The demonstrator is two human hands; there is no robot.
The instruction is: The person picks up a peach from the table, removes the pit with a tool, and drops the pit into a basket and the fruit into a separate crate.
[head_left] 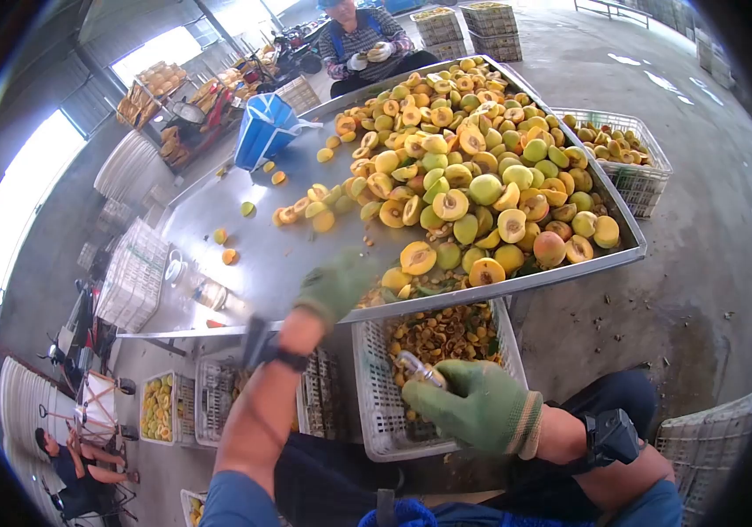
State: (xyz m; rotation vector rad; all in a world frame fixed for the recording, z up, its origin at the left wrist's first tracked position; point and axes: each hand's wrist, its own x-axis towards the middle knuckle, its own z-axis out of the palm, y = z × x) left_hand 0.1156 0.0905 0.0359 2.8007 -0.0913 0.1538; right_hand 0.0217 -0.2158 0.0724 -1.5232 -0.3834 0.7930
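My right hand [479,406], in a green knitted glove, is closed around a small shiny metal tool [421,367] with a rounded end. It is over a white plastic crate [376,413] filled with brown-yellow peach pits and scraps [446,334]. My left hand [338,285], gloved in green too, reaches over the near edge of the metal table [297,255]. Motion smears its fingers, so whether it holds anything cannot be made out. Just to its right begins a large heap of yellow-green peaches [485,189], many cut in half with hollow or pitted centres showing.
Across the table sits a person [363,48] with white gloves. A blue-and-white container [263,132] stands on the table's far left. Crates of peaches stand right of the table [635,176] and at lower left [165,408]. Another person [82,470] sits at far lower left.
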